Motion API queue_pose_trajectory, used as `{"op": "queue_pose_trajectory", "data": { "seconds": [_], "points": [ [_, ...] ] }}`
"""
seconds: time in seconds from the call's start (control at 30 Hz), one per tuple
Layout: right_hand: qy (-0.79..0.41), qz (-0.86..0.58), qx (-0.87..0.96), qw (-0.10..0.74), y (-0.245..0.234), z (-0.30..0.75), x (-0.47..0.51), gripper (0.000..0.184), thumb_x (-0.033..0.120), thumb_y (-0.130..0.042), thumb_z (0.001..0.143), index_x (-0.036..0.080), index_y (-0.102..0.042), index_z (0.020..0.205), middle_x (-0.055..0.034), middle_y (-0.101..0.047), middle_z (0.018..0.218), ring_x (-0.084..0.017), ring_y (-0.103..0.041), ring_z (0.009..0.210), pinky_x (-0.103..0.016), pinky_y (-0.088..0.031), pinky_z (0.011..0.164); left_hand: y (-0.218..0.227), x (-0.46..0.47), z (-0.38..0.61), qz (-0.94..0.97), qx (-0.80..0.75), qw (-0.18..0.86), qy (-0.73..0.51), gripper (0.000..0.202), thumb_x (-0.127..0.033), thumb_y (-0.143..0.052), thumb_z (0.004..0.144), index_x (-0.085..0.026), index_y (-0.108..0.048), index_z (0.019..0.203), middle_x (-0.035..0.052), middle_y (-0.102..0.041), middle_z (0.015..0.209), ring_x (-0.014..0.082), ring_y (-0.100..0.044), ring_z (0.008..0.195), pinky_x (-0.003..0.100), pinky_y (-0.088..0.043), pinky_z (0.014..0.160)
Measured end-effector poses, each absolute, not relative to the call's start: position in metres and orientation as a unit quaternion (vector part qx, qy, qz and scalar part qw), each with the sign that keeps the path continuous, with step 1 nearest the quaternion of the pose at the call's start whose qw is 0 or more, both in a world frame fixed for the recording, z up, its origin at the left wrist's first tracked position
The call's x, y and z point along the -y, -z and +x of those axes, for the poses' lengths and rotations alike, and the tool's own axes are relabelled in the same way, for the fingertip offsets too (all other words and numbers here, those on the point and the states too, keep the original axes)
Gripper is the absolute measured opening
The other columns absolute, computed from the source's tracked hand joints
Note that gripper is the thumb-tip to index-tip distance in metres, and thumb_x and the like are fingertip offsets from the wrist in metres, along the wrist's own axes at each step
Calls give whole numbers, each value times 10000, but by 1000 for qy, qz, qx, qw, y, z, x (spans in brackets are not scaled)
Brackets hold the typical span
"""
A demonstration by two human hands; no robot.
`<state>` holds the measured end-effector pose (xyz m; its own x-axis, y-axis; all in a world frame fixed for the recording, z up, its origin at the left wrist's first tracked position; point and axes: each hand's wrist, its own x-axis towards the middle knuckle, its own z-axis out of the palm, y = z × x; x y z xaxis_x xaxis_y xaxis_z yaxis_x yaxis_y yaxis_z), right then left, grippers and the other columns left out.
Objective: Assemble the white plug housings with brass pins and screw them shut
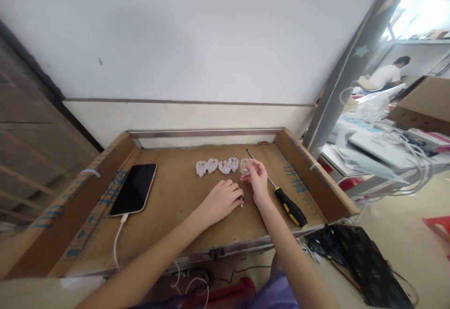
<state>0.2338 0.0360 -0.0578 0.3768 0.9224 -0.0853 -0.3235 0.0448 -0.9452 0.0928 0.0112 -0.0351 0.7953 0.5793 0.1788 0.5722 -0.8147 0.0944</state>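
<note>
My right hand (258, 177) pinches a clear plastic plug (245, 165) at the right end of a row, just above the cardboard. To its left several more clear plugs (224, 166) with metal pins stand side by side. My left hand (225, 199) rests low on the cardboard nearer me, its fingers curled together. A tiny pale bit shows at its fingertips, too small to name. Right of my right hand lies a screwdriver (290, 208) with a black and yellow handle, its shaft passing behind that hand.
A cardboard-lined tray (176, 227) with raised side walls forms the work surface. On its left lies a phone (134, 189) with a white cable (117, 241). A metal post (337, 93) rises at the right. Beyond it are a cluttered desk (376, 145) and a seated person (388, 74).
</note>
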Motion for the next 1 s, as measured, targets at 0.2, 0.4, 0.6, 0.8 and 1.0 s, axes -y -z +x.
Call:
{"op": "queue_pose_trajectory", "data": {
  "seconds": [0.2, 0.4, 0.6, 0.8, 1.0],
  "points": [
    [-475, -511, 299, 651, 59, 233, -37, 224, 241, -534, 905, 123, -519, 1095, 3, -553, 807, -59, -522, 574, -179, -477, 498, 38, -12, 88, 946, -304, 24, -113, 159, -328, -561, 885, -174, -600, 897, 28, -622, 926, 200, -520, 890, 317, -341, 758],
    [-474, -514, 305, 647, 60, 233, -36, 220, 244, -531, 908, 121, -521, 1089, 4, -553, 800, -58, -520, 570, -177, -475, 495, 38, -16, 75, 936, -296, 98, -160, 116, -256, -572, 878, -266, -647, 967, -7, -629, 1031, 194, -508, 995, 335, -332, 871],
    [-479, -499, 320, 648, 64, 235, -38, 224, 242, -536, 905, 122, -521, 1092, 5, -555, 798, -57, -522, 565, -176, -477, 491, 35, -22, 82, 931, -295, 123, -175, 63, -236, -586, 856, -227, -649, 857, -9, -662, 887, 181, -567, 899, 334, -371, 844],
    [-502, -480, 345, 631, 61, 231, -38, 248, 202, -558, 889, 122, -516, 1119, -7, -581, 841, -65, -554, 592, -180, -497, 506, 6, -44, 72, 824, -386, 116, -398, 83, -238, -553, 835, -219, -628, 864, -14, -667, 797, 151, -597, 743, 276, -442, 710],
    [-536, -449, 368, 613, 54, 229, -33, 309, 213, -623, 834, 130, -530, 1117, -19, -619, 872, -84, -604, 602, -217, -542, 554, 20, -54, 79, 823, -367, 48, -431, 125, -219, -524, 838, -203, -645, 864, 13, -676, 796, 167, -583, 751, 300, -452, 734]
  ]
}}
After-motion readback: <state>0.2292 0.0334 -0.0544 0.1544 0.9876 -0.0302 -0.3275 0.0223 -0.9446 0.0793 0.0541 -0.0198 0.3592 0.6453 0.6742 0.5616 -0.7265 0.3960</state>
